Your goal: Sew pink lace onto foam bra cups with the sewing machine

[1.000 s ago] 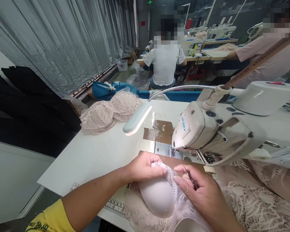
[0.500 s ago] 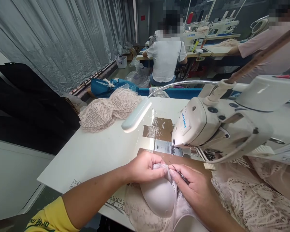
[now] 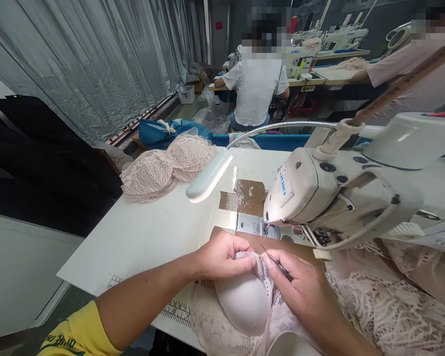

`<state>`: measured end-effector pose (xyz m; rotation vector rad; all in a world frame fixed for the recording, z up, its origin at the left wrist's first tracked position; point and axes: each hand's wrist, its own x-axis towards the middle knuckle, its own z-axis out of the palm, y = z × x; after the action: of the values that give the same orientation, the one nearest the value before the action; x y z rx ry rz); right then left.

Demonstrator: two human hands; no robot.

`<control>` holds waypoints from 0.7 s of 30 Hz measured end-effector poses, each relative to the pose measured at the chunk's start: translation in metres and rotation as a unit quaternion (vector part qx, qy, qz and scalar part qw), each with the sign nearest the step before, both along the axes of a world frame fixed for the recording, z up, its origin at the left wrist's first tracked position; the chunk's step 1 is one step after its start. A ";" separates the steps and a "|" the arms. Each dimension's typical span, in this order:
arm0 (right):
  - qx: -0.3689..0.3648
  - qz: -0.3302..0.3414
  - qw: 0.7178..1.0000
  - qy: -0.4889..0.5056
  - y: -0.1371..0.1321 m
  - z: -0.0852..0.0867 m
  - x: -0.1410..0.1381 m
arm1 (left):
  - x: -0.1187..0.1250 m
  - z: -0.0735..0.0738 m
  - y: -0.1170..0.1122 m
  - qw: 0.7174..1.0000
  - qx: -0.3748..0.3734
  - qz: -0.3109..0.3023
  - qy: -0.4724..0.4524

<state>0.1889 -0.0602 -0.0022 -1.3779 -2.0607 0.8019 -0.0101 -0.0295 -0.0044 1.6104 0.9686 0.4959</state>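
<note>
A pale pink lace bra [image 3: 241, 306] with a smooth moulded cup lies partly over the table's front edge, below the sewing machine. My left hand [image 3: 226, 257] is closed, pinching the lace at the top of the cup between thumb and fingers. Close beside it, my right hand [image 3: 300, 282] is closed too, with thumb and forefinger on the lace edge. A slim, dark, pointed metal tool [image 3: 280, 265] lies in the right hand's grip, its tip sticking out up and left. Whether it is tweezers or snips I cannot tell.
The white sewing machine [image 3: 307, 188] stands just beyond my right hand, with a lamp [image 3: 209, 175] reaching over the table [image 3: 152, 237]. Stacked lace bra cups [image 3: 148, 173] lie at the back left. More lace pieces [image 3: 393, 301] are heaped at right. Two people sit farther back.
My right hand has shifted slightly right, drawing a little apart from the left hand, and the tool has moved with it. The left hand keeps its pinch on the lace.
</note>
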 end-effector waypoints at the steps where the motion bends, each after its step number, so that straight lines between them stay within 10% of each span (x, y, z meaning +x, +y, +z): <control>1: -0.003 0.001 1.000 0.000 0.000 0.001 -0.001 | 0.000 0.000 0.000 1.000 -0.001 0.000 -0.003; 11: 0.103 0.029 0.992 -0.066 -0.002 -0.008 -0.002 | 0.002 -0.003 -0.003 0.999 0.013 -0.006 0.032; 21: 0.004 0.016 0.998 -0.061 -0.001 0.000 0.000 | 0.002 0.002 -0.003 0.999 0.017 0.001 0.027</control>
<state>0.1893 -0.0608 -0.0022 -1.4259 -2.1814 0.7376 -0.0077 -0.0325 -0.0021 1.6615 1.0069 0.4739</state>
